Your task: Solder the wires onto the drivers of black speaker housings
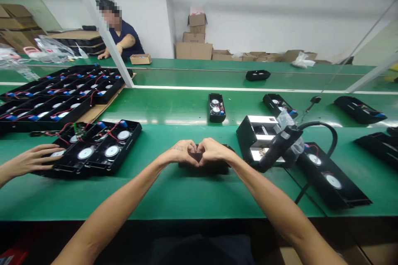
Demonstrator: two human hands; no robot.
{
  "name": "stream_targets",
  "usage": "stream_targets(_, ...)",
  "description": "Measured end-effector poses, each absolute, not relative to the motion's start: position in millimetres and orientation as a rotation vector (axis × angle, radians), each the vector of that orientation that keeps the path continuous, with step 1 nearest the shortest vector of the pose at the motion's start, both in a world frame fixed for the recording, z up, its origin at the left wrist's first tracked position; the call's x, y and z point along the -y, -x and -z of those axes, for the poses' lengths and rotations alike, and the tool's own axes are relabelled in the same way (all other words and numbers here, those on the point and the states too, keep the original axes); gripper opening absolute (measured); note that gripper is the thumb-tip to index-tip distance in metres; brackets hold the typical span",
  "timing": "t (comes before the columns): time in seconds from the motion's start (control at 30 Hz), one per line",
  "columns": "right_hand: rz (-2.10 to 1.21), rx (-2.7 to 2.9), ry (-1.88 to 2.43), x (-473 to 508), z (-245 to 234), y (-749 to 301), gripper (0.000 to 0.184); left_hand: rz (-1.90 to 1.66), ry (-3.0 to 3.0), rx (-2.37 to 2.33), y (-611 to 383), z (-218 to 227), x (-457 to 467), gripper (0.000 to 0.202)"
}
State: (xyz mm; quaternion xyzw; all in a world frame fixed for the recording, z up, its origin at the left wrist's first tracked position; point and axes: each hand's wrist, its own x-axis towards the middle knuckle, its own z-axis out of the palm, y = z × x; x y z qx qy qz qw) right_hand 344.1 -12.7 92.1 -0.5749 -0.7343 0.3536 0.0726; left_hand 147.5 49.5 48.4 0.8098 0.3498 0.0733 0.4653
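Housing [203, 167] of black plastic lies on the green counter [186, 194], near its front edge and straight ahead of the person. Both hands are on it: the left hand [182, 152] and right hand [214, 151] meet knuckle to knuckle, each grip curled down and closed over its top. Near it on the right leans a black handheld tool [278, 147] with a cable. Far left, a co-worker's hand [34, 159] lies flat against a tray of speaker units [93, 151].

Bare forearms [124, 203]; small ink marking [178, 148] on left hand [182, 154].
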Motion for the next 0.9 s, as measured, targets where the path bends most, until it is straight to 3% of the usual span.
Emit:
stream_targets(0.23, -0.893, 2.297, 1.649, 43, -101, -340, 0.015, -0.245, -2.098, -0.843, -147, -50, -42, 0.04)
stream_targets(0.33, -0.389, 2.123, 1.528, 89, -98, -351, 0.021, -0.338, -2.188, -0.822, -143, -44, -26, 0.038)
stream_targets(0.4, 0.06, 1.651, 1.53, 120, -90, -369, 0.023, -0.435, -2.321, -0.779, -138, -35, -11, 0.031)
stream_targets(0.5, 0.519, 0.916, 1.634, 148, -76, -410, 0.049, -0.646, -2.579, -0.685, -132, -17, 12, 0.022)
stream_targets(0.57, 0.479, 0.754, 1.787, 153, -69, -438, 0.059, -0.785, -2.682, -0.642, -129, -9, 23, 0.019)
stream_targets(0.63, 0.249, 0.751, 1.882, 151, -61, -455, 0.053, -0.873, -2.73, -0.613, -128, -5, 29, 0.019)
stream_targets(0.9, -0.414, 0.713, 1.287, 148, -45, -445, 0.04, -0.925, -2.769, -0.611, -128, -5, 32, 0.02)
